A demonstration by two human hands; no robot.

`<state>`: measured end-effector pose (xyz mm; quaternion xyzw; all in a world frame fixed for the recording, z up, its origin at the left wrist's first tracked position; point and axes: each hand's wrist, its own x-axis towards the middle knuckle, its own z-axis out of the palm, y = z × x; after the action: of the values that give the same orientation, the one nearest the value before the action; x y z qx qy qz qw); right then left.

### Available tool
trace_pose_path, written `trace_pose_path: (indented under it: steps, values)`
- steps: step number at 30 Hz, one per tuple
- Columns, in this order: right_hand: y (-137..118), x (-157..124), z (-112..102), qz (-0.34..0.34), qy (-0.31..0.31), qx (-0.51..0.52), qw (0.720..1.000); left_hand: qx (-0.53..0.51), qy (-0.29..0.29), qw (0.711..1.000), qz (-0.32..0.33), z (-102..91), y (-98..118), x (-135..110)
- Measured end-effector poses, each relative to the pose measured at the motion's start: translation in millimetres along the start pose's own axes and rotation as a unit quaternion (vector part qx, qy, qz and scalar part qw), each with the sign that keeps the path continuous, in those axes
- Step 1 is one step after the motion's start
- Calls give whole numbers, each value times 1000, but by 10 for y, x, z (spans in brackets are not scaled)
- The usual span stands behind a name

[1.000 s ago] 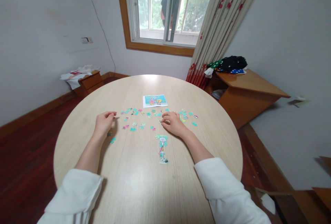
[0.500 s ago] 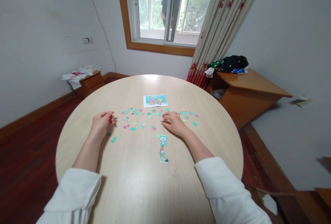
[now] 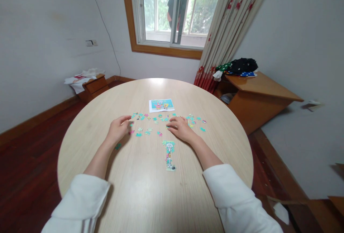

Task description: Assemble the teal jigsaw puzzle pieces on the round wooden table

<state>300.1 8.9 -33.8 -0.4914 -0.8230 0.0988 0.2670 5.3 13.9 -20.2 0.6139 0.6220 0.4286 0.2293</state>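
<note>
Far to the left of the small printed cartoon picture card (image 3: 161, 104), beyond the table's edge, a low brown wooden cabinet (image 3: 94, 83) stands against the wall with white cloth heaped on it. The card itself lies flat on the round pale wood-grain table (image 3: 150, 197), on its far half.

Left of the card and nearer the person, the left hand (image 3: 118, 128) rests low over the tabletop, its white sleeve pushed back. Its fingers are loosely bent, with the tips at the left end of the scattered teal and pink cardboard jigsaw pieces (image 3: 146, 132). I cannot tell whether a piece is pinched between them. One lone teal jigsaw piece (image 3: 117, 147) lies beside the left wrist, further from the card than the others.

The scattered pieces run in a loose band just on the near side of the card, stretching past both of its ends. Straight on from the card toward the person, past that band, lies the narrow joined strip of jigsaw pieces (image 3: 169, 156), pointing lengthwise at the card.

Just right of the card and nearer, the right hand (image 3: 180, 128) lies palm down on the band, fingers curled in. Whether they grip a piece cannot be told.

Well right of the card, off the table, hang cream curtains with red flowers (image 3: 228, 21). Beyond them stands a slanted brown wooden desk (image 3: 258, 89) carrying a dark bundle of clothes (image 3: 240, 66).
</note>
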Motion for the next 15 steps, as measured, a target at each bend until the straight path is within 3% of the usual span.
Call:
trace_pose_path:
  steps: [3,6,15]
  values:
    - [-1,4,1,-4,2,3,1000,98,-77,990,65,77,-2,-44]
    - [1,4,-2,-6,1,5,1000,166,-132,974,84,110,-26,-63]
    - [25,-7,2,-8,1,6,1000,235,-137,959,79,74,-101,-32]
